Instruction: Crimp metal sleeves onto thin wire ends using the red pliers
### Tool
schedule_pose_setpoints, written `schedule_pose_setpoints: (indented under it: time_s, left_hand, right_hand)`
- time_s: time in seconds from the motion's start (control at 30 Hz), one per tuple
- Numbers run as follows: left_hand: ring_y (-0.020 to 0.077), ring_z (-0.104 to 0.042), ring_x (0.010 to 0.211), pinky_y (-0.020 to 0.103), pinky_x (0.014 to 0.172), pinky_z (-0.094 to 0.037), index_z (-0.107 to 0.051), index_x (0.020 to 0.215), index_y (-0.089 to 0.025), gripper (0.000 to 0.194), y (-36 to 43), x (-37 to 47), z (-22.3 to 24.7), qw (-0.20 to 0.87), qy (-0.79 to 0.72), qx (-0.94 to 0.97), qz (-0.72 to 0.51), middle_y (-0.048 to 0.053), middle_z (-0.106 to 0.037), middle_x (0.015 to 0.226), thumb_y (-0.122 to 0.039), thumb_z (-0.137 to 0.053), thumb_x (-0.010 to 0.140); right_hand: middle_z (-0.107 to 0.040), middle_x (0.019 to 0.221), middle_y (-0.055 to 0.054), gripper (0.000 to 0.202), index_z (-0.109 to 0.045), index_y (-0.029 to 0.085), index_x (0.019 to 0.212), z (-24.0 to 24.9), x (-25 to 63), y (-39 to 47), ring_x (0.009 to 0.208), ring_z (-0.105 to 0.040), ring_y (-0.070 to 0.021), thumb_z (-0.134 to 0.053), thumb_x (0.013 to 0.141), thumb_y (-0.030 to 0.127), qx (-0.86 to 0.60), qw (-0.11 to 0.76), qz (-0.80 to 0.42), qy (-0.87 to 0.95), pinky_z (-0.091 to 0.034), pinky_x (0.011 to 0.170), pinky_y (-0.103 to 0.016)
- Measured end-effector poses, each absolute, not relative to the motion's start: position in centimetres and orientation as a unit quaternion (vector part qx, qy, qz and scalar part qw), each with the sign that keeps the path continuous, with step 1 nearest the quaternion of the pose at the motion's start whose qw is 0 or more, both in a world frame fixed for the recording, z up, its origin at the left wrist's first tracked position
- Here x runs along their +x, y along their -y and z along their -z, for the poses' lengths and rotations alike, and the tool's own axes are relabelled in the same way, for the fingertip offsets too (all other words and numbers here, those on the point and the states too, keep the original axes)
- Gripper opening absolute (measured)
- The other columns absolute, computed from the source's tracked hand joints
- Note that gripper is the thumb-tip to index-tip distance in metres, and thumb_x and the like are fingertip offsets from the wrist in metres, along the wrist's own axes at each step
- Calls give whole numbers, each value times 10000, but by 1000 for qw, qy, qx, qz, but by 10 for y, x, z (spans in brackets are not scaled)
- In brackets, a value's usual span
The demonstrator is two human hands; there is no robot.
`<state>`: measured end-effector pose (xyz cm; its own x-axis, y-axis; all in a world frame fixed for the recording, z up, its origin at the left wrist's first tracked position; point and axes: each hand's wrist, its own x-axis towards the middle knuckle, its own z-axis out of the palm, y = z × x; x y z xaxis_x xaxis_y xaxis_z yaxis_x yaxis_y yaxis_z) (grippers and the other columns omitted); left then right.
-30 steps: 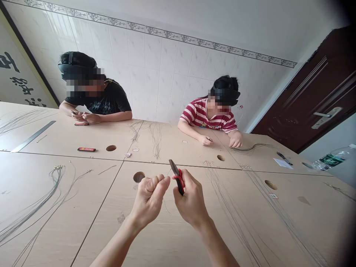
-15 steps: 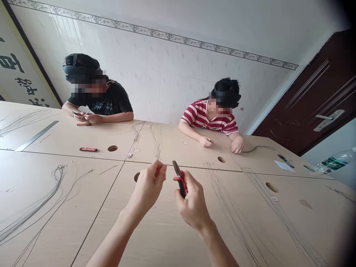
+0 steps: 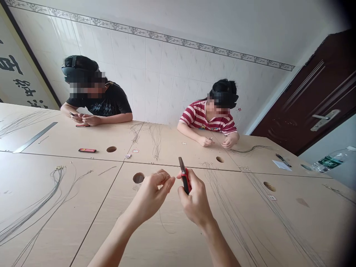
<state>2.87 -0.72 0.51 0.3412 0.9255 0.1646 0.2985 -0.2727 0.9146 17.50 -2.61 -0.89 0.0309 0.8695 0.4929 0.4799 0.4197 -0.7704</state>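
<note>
My left hand (image 3: 156,188) is closed in a pinch at the middle of the table, thumb against fingers. A thin wire (image 3: 164,225) hangs in a curve below it; its pinched end is hidden by the fingers. My right hand (image 3: 196,198) is wrapped round a pair of pliers (image 3: 185,177) with red and black handles. The dark jaws point up and away, a short gap to the right of my left fingertips. Whether the jaws are parted is hard to make out.
Bundles of wires (image 3: 46,200) with small metal ends lie left, more wires (image 3: 230,207) right. Two co-workers, one in black (image 3: 112,102), one in stripes (image 3: 191,115), sit opposite. A steel ruler (image 3: 36,137), a red box (image 3: 87,150), a bottle (image 3: 330,161) and round table holes (image 3: 138,178) are around.
My left hand has turned and moved slightly right and down, and the curved wire now shows beneath it. The pliers have shifted a little right and up, still in my right hand.
</note>
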Motion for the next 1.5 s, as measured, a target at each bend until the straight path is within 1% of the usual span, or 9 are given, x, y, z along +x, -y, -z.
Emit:
schedule_pose_setpoints:
  time_s: [0.17, 0.43, 0.7, 0.8, 1.03, 1.17, 1.27, 1.37, 1.5]
  left_hand:
    - [100, -279, 519, 255, 483, -238, -419, 593, -181, 446, -4, 31, -5, 371, -492, 672, -411, -5, -471, 690, -462, -432, 938]
    - [148, -493, 718, 260, 662, -370, -470, 592, -184, 421, 11, 14, -25, 547, -308, 705, -331, 22, -573, 748, -433, -473, 932]
    - [117, -385, 562, 254, 513, -283, -555, 697, -188, 337, 3, 15, -15, 389, -481, 708, -341, 13, -595, 787, -420, -474, 928]
    - [130, -492, 617, 247, 516, -324, -546, 652, -185, 332, -1, 17, -12, 380, -487, 674, -405, 29, -627, 823, -393, -514, 908]
    - [226, -553, 1179, 309, 1033, -440, -508, 457, -175, 326, 4, 26, -29, 617, -229, 439, -611, 45, -644, 917, -191, -628, 760]
    - [177, -627, 1030, 289, 1007, -494, -623, 586, -180, 150, 6, 36, -37, 668, -186, 269, -668, 22, -610, 818, -191, -596, 733]
    - [139, -637, 817, 280, 941, -531, -467, 487, -196, 269, 6, 38, -37, 665, -193, 213, -690, -3, -521, 663, -198, -563, 738]
    - [156, -636, 872, 294, 962, -514, -384, 453, -194, 388, 7, 35, -33, 675, -177, 266, -665, 9, -532, 673, -219, -556, 799]
    - [156, -602, 964, 228, 918, -499, -541, 530, -171, 369, 9, 29, -31, 693, -134, 373, -602, 32, -605, 792, -263, -575, 887]
  right_hand:
    - [-618, 829, -23, 201, -509, 205, 908, 10, 173, 27, 753, -606, -169, -443, 750, 100, -495, 509, -204, 674, -480, 685, -276]
    - [-526, 686, 38, 177, -480, 210, 885, 6, 176, 28, 550, -492, -126, -452, 730, 129, -494, 513, -289, 640, -413, 556, -247]
    - [-466, 679, 38, 172, -508, 199, 865, 4, 175, 32, 521, -391, -105, -447, 719, 132, -503, 509, -261, 648, -309, 488, -223]
    - [-454, 676, 42, 175, -507, 199, 867, 5, 175, 32, 507, -368, -101, -445, 716, 136, -506, 508, -267, 644, -304, 484, -224]
    - [-415, 647, 52, 173, -487, 205, 842, 4, 168, 33, 524, -357, -111, -435, 691, 136, -497, 507, -294, 640, -312, 501, -229]
    - [-441, 677, 41, 169, -486, 200, 837, 5, 160, 37, 541, -364, -108, -435, 689, 136, -481, 494, -326, 647, -318, 502, -225]
    - [-444, 685, 36, 178, -496, 197, 838, 5, 157, 37, 552, -368, -108, -430, 685, 134, -479, 495, -332, 644, -323, 506, -223]
    - [-407, 658, 47, 182, -492, 200, 839, 5, 159, 35, 534, -343, -105, -429, 680, 136, -482, 502, -340, 633, -301, 485, -219]
    - [-354, 629, 62, 184, -481, 210, 842, 5, 165, 33, 512, -303, -104, -431, 677, 146, -486, 514, -356, 611, -272, 465, -219]
